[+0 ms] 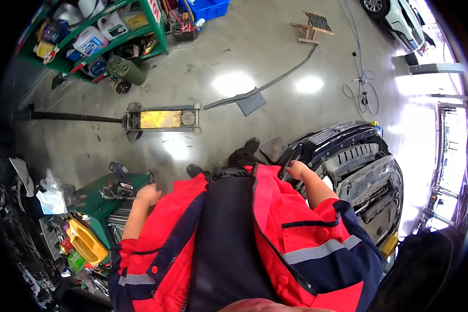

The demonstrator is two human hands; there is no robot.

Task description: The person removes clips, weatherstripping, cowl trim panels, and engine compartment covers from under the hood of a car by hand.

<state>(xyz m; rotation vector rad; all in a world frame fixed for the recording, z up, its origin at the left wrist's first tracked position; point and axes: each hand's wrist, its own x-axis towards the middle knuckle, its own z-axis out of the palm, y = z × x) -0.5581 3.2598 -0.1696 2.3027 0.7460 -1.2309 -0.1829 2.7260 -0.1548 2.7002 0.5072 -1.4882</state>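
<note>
Bumper (366,179), black, lies at three o'clock, its near end probably set within our reach. Our right hand (297,170) curls at that end, grip unclear. At eight o'clock, our left hand (148,194) is beside a green cart (96,195); we cannot tell whether it grips.

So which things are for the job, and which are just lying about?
Probably for the job:
- big black car part, right by the right grip
- maybe the green tool stand, near the left grip

Seemingly just lying about:
- yellow floor jack
- blue crate
- yellow jug
</note>
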